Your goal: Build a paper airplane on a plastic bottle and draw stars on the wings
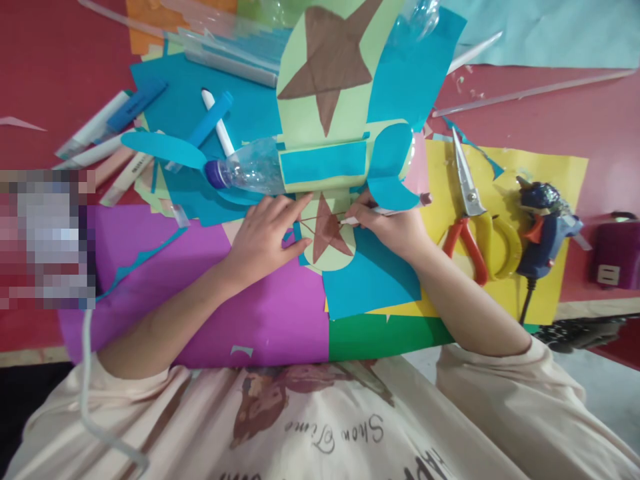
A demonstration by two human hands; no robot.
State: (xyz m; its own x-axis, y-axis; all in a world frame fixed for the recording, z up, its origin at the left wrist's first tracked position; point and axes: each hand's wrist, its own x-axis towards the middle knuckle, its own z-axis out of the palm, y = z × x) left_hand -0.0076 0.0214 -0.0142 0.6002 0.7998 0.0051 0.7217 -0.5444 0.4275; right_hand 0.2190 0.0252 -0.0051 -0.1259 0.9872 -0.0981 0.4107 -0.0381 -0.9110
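Observation:
A clear plastic bottle (257, 167) with a purple cap lies on its side, wrapped in pale green and blue paper like a toy plane. Blue paper strips stick out at the cap, and curled blue paper (393, 157) stands at the other end. Two pale green wings carry brown stars; the far star (330, 60) is filled in, while the near star (327, 233) is partly coloured. My right hand (395, 230) grips a brown marker (383, 211), its tip on the near wing. My left hand (267, 237) rests with fingers apart at that wing's left edge.
Scissors (470, 193) with red and yellow handles and a blue glue gun (543, 247) lie on yellow paper to the right. Several markers (133, 107) are scattered at the left. Blue sheets (380, 273) and purple paper (260, 300) lie beneath. A purple box-like object (617, 250) sits far right.

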